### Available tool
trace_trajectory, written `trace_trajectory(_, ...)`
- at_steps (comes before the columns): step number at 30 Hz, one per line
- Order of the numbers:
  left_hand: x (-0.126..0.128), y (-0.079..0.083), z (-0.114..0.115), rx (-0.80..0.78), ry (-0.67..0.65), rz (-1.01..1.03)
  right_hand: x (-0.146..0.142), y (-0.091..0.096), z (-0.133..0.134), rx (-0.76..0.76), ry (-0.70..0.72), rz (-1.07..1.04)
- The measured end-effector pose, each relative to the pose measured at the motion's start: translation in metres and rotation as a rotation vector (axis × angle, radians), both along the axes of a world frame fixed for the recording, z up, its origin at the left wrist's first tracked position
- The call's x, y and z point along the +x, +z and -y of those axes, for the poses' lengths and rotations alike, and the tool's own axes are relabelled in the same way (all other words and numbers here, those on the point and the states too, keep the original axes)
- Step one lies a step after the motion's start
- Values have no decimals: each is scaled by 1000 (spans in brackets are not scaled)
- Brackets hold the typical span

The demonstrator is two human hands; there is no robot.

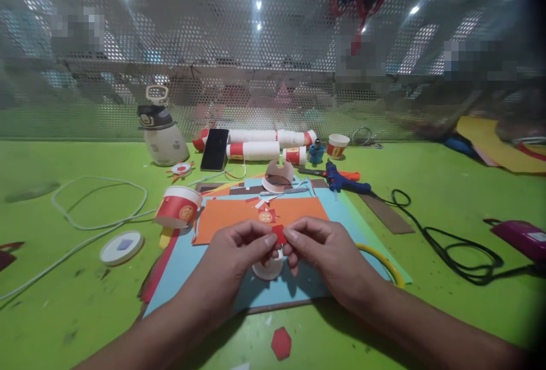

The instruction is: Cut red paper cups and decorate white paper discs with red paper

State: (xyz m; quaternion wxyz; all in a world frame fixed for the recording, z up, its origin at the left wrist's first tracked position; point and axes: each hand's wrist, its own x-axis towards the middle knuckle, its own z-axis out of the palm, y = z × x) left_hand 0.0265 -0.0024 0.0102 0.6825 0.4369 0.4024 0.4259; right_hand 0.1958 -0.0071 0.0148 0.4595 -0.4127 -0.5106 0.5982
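Note:
Between my hands is a small piece of red paper (278, 235), pinched from both sides. My left hand (239, 250) has its thumb and fingertips closed on the paper's left edge. On the right edge, the thumb and fingers of my right hand (326, 250) are closed the same way. Just under the paper sits a white round cup piece (268, 268), partly hidden by my fingers. Beyond it, a red scrap with a gold pattern (267, 216) lies on orange paper (230, 219). A red hexagon (281, 343) lies on the green table nearest me.
Blue paper (179, 285) lies under my hands, with yellow-handled scissors (386, 259) partly hidden at right. A red paper cup (178, 207) leans at left near a white lid (121, 248). Behind are a blue glue gun (345, 179), stacked cups (253, 150), a phone (214, 149) and a bottle (164, 137).

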Motion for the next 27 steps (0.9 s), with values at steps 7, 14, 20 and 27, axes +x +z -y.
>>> trace_trajectory(7,-1,4,1,-8,-41,18,7,-4,-5,-35,113,-143)
trace_trajectory(14,0,6,2,-19,-72,-11,9,0,-7,-86,97,-93)
trace_trajectory(20,0,6,3,-42,-43,72,9,2,-6,-91,48,-61)
trace_trajectory(27,-1,5,5,-13,-31,1,9,1,-7,-78,37,-50)
